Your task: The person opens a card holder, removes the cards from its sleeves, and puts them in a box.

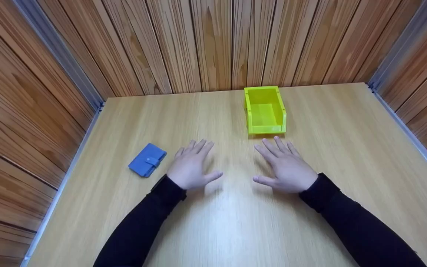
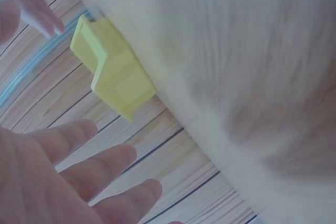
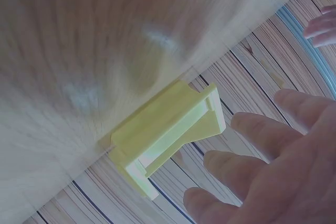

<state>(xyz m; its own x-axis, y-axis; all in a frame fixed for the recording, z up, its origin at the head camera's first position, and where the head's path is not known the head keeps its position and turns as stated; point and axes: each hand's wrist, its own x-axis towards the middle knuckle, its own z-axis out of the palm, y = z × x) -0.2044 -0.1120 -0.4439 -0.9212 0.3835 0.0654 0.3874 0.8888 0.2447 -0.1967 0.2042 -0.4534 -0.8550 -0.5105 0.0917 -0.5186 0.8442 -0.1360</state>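
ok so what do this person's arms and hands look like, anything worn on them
Long black sleeves reach to both wrists, plain, with no print visible. The left hand and right hand are bare: no gloves or rings show.

Head view: the lower edge cuts off the black sleeves [image 1: 135, 230] and the near side of the desk [image 1: 232, 237]. The palms of the left hand [image 1: 191, 167] and right hand [image 1: 287, 167] are hidden from above. The inside of the closed blue wallet [image 1: 148, 162] is concealed. Wrist views: the desk surface is blurred; picture edges crop both hands. In the right wrist view, the wallet appears too small for detail.
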